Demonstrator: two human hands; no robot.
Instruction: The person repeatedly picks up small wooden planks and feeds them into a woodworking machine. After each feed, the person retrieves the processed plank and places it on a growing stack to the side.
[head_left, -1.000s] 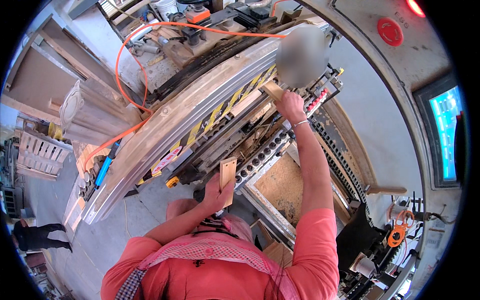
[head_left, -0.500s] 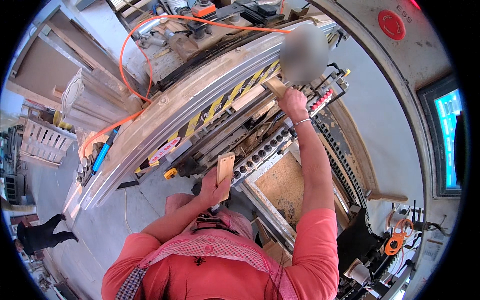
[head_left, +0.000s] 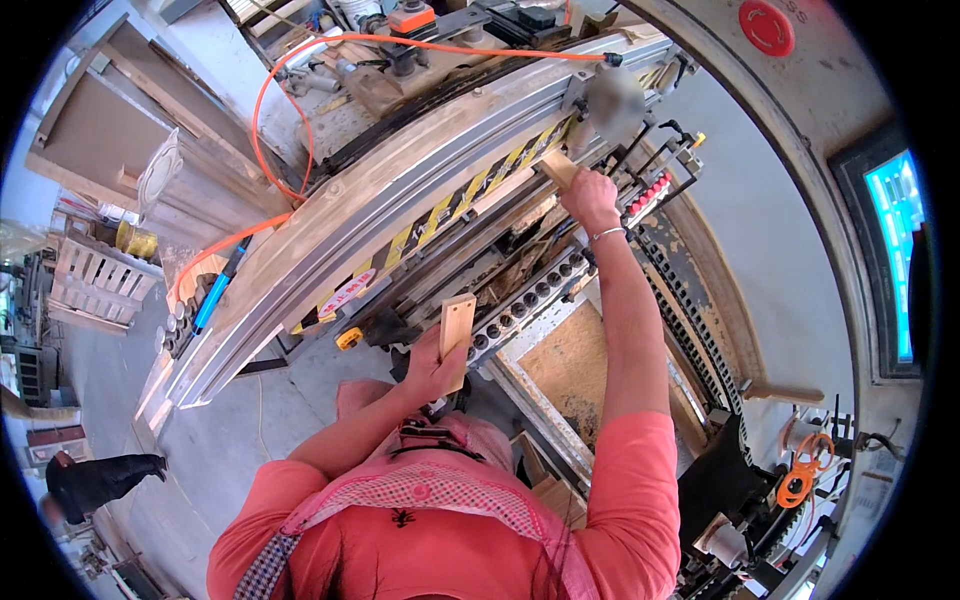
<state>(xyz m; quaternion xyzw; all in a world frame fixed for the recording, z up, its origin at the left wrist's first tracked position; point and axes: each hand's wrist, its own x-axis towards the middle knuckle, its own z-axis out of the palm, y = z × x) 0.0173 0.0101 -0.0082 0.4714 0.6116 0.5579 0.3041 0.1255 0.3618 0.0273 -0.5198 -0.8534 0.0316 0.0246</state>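
Note:
In the head view, my left hand point(head_left: 432, 366) is closed around a short flat wooden block point(head_left: 457, 328), held upright in front of my apron. Small dark holes show near the block's upper end. My right arm is stretched far forward over the machine. At its end, my right hand point(head_left: 594, 201) grips the near end of a second wooden piece point(head_left: 560, 169), whose far end points toward the striped rail. Below that hand runs a row of round black fittings point(head_left: 534, 297) along a pale bar. A blurred patch hides what lies just beyond the right hand.
A long curved machine beam point(head_left: 330, 210) with a yellow-black striped strip point(head_left: 440, 213) crosses ahead. An orange hose point(head_left: 255, 120) loops over it. On the right are a lit screen point(head_left: 893, 250) and a red stop button point(head_left: 767, 27). A sawdust-covered panel point(head_left: 565, 365) lies below my right arm.
The view has shifted slightly. Both hands keep hold of their wooden pieces with little movement. At the far left, another person in dark clothes has changed position and posture.

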